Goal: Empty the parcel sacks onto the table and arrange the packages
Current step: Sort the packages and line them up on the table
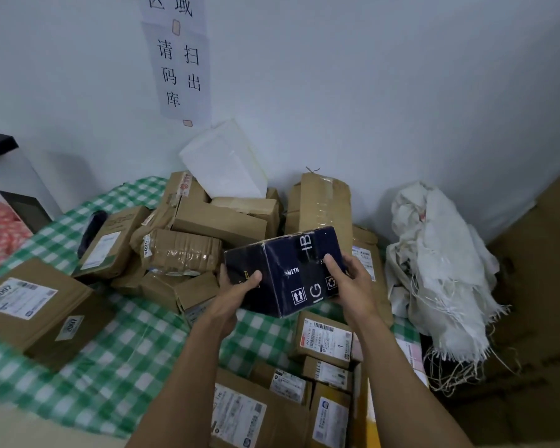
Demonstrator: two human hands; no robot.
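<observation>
Nearest you, white-labelled brown cardboard parcels (272, 412) lie on the green-checked surface (126, 367), below the dark navy cardboard box (282, 270). Left of that box sits a large brown labelled carton (39, 312). Your left grip (238, 292) and right grip (351, 286) clasp the box's sides, thumbs on top, holding it above the surface. To its right slumps a crumpled white woven sack (440, 270).

White wall (385, 76) w/ taped paper sign (178, 59), soft even light. Bench (117, 376) under green-white checked cloth (149, 321). White cabinet (10, 179), black top, far L.
</observation>
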